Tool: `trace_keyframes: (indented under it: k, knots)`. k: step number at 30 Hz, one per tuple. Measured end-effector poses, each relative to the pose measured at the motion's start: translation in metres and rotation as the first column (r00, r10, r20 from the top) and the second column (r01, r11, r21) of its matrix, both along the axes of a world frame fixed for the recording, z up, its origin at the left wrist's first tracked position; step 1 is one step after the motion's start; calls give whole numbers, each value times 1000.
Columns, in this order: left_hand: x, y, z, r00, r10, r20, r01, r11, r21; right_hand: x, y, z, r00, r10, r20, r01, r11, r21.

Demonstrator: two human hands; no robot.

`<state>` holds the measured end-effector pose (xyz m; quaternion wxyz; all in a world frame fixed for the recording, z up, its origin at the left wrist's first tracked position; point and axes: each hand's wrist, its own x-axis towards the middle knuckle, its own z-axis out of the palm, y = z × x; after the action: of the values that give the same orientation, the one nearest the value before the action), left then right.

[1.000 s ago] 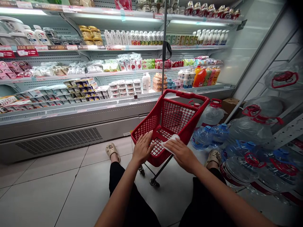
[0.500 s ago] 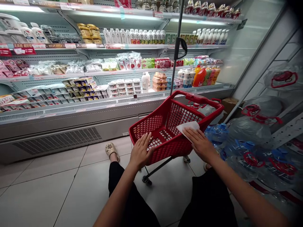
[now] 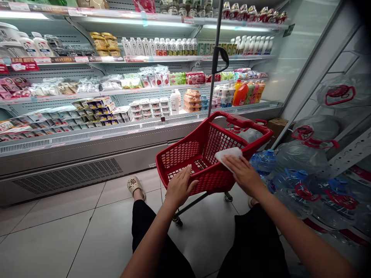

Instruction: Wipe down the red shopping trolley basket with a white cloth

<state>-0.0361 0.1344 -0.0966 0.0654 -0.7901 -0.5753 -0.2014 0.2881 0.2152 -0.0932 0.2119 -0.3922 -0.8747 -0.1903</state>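
Observation:
A small red plastic shopping cart [image 3: 185,152] with perforated basket sides stands in front of me. My right hand [image 3: 240,170] lies on its near rim toward the handle end, fingers extended over a folded white cloth [image 3: 227,153] pressed to the rim. The cloth sticks out past the fingertips over the basket; the palm side is hidden. My left hand [image 3: 181,187] rests at the near side closer to the front end, fingers stretched and thumb apart, holding nothing. Part of the basket wall is hidden behind it.
An open refrigerated shelf case [image 3: 127,135] with cartons, bottles and tubs runs behind the cart. A dark pole [image 3: 216,61] rises beyond the basket. Large clear water bottles [image 3: 307,193] are stacked on the right. My legs straddle the cart on the tiled floor [image 3: 58,239].
My left hand has slid a little to the right along the near side of the cart. The right hand and cloth have barely shifted; the view has moved slightly.

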Motion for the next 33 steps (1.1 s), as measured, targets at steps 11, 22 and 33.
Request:
trace_keyframes:
  k: [11,22,33]
  knots:
    - [4,1,1,1000,-17,-21,19,998,66,-45,-15,-11,998,22,-52,-24,999,-28]
    - [0,-4,6,992,-34,-121,48,992,116,41,39,17,976,-210,-51,213,975,69]
    - [6,-10,7,993,-21,-118,36,991,132,-13,8,7,999,28,28,-28,1000,12]
